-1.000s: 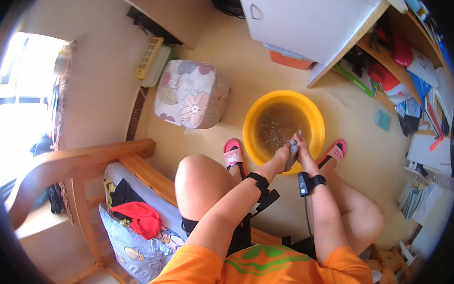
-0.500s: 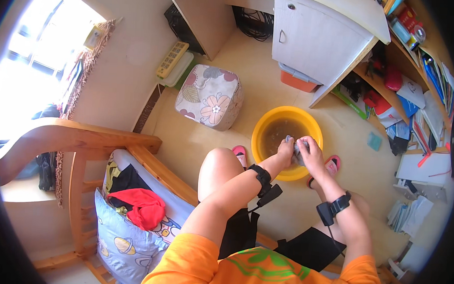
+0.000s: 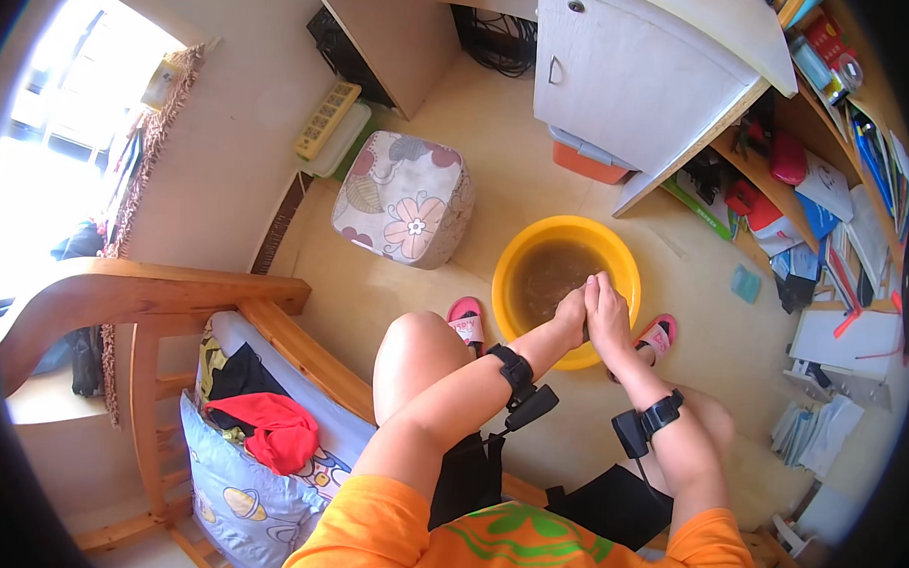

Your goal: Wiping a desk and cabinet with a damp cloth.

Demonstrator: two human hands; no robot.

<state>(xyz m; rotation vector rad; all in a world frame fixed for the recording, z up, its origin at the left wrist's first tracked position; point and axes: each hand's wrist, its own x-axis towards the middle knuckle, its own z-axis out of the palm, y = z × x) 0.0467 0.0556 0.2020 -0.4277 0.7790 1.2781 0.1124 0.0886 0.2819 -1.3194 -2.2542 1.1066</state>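
Murky brown water (image 3: 553, 277) fills the lower part of a round yellow basin (image 3: 624, 252) on the floor between my feet. Over its near right side, my left hand (image 3: 570, 316) and my right hand (image 3: 607, 314) are pressed together, palm to palm, both closed. Squeezed between them is a small grey cloth, nearly all hidden by the fingers; only a dark sliver shows. Pink slippers (image 3: 465, 322) are on my feet, one on each side of the basin.
A flowered cube stool (image 3: 402, 197) stands left of the basin. Beyond it are a white cabinet (image 3: 631, 90) and an orange box (image 3: 589, 163). Crowded shelves (image 3: 769, 175) line the right. At left, a wooden bed frame (image 3: 302, 349) holds a pillow (image 3: 237, 487) and red cloth (image 3: 274, 433).
My hands have come together around the grey cloth, which showed between them before and is now almost covered. The right fingers have straightened. The view has shifted slightly.
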